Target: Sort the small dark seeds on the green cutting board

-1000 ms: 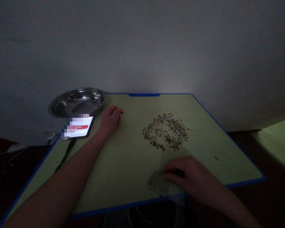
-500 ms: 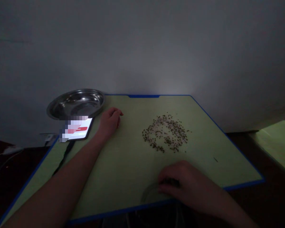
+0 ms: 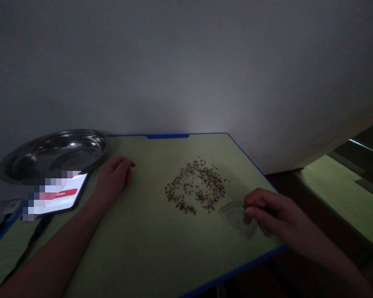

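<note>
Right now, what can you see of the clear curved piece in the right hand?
The clear piece looks like thin see-through plastic, fan-shaped, with a curved edge and faint markings along it. The right hand pinches it at one side, fingers hiding that part. It extends toward the left, near the seed pile, over the green tabletop. Whether it touches the tabletop, I can't tell.

Right hand (image 3: 275,213) moved off the counter's (image 3: 143,244) front edge, now out by the right edge. Clear piece (image 3: 238,217) went with it: was at the front edge, now just beside the grain pile (image 3: 195,186), lower right. View swung right, more of the pale surface (image 3: 338,194) beyond the counter showing. Dark sliver out of sight.
</note>
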### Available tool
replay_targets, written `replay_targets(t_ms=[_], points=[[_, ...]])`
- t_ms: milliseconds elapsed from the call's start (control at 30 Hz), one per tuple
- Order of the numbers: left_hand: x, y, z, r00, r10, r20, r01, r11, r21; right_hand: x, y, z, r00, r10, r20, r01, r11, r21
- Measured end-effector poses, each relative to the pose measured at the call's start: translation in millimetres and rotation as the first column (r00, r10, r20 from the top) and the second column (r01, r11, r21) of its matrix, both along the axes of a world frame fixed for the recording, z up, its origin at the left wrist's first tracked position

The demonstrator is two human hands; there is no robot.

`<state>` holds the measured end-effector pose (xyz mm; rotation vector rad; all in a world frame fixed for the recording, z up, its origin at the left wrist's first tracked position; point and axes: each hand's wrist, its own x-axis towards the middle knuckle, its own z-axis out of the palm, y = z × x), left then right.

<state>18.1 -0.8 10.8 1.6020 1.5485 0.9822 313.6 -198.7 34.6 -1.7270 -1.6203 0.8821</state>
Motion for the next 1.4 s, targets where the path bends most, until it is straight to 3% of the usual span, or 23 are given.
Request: replay_targets(t_ms=[67,200,367,500,733,1033,1267,1400], points=[[-1,1,-1.1,1.000,-0.004,0.005,0.004,1.000,0.006,14,2,7.0,0.991,-0.019,0.132,0.015,0.999,0.030],[-5,5,-6.6,0.999,-0.004,0.035,0.003,1.000,0.019,24,9,8.9,0.933,0.137,0.332,-0.127,0.991,-0.050],[-8,10,-15.7,0.997,-0.039,0.070,0.036,0.998,0.042,15,21,-14.3,0.874,0.188,0.447,-0.148,0.981,-0.122],[-10,13,-20.1,0.997,-0.025,0.077,0.022,0.999,0.036,-1,39,-26.7,0.849,0.194,0.492,-0.190,0.980,-0.060],[-12,14,-20.5,0.997,-0.033,0.064,0.032,0.999,0.013,-27,94,-23.2,0.840,0.242,0.486,-0.299,0.953,0.041],[-11,12,-16.4,0.999,-0.024,0.033,0.024,1.000,-0.006,-30,152,-21.6,0.852,0.233,0.469,-0.324,0.938,0.121],[-12,17,-21.2,0.999,-0.040,0.033,0.041,0.999,-0.028,12,170,-3.9,0.929,0.143,0.341,-0.219,0.956,0.195],[-13,19,-22.4,0.998,-0.055,0.040,0.056,0.998,-0.019,50,184,-13.1,0.954,0.007,0.300,-0.071,0.976,0.203]])
